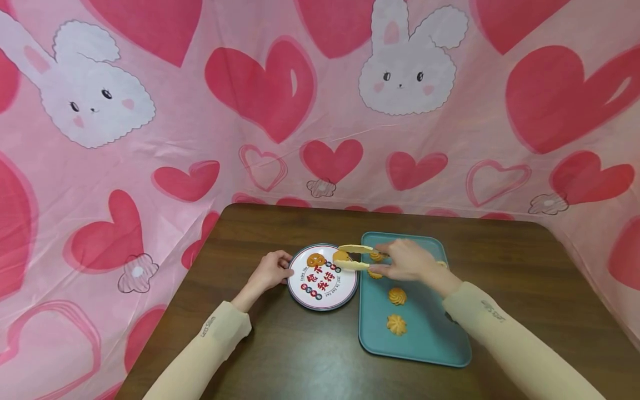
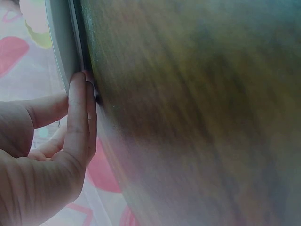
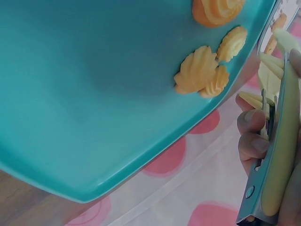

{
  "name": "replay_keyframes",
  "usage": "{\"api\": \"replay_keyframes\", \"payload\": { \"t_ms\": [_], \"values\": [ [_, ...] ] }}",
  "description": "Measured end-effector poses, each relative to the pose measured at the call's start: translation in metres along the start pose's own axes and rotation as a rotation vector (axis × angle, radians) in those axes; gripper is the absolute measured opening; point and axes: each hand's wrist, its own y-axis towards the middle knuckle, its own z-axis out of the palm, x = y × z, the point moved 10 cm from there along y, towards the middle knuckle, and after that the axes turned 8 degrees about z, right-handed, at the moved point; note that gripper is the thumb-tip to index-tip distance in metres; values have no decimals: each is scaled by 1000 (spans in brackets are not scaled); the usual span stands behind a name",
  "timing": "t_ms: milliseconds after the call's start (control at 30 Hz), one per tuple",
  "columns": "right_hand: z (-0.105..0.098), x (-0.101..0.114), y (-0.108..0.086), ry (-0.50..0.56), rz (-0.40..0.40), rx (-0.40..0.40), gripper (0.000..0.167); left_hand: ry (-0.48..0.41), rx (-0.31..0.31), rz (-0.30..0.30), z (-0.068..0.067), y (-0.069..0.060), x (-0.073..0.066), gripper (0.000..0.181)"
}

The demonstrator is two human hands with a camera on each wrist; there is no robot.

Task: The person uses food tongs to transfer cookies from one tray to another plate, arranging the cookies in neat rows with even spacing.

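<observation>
The left hand (image 1: pixel 271 270) pinches the left rim of a white plate (image 1: pixel 298 289) with printed characters; in the left wrist view the fingers (image 2: pixel 76 117) are at the plate's edge. Pale yellow tongs (image 1: pixel 356 249) are gripped by the right hand (image 1: pixel 407 261), their tips over the plate's right side around a round cookie (image 1: pixel 341 256). Whether the tips press on that cookie cannot be told. Another brown cookie (image 1: pixel 316 260) lies on the plate's upper part. In the right wrist view, the right hand (image 3: pixel 258 136) holds the metal-and-yellow tongs (image 3: pixel 275 165) beside the tray.
A teal tray (image 1: pixel 415 350) lies right of the plate with several swirl cookies, among them one (image 1: pixel 397 324) near its front and another (image 1: pixel 397 296) behind it. Both rest on a brown wooden table (image 1: pixel 300 355). A pink cloth with hearts and rabbits hangs behind.
</observation>
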Motion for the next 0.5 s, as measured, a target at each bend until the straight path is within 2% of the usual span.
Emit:
{"api": "replay_keyframes", "payload": {
  "t_ms": [333,500],
  "values": [
    [7,5,6,2,5,25,42,-1,-4,-3,0,0,0,31],
    [9,5,9,-16,11,34,46,-7,-6,-5,0,0,0,31]
  ]
}}
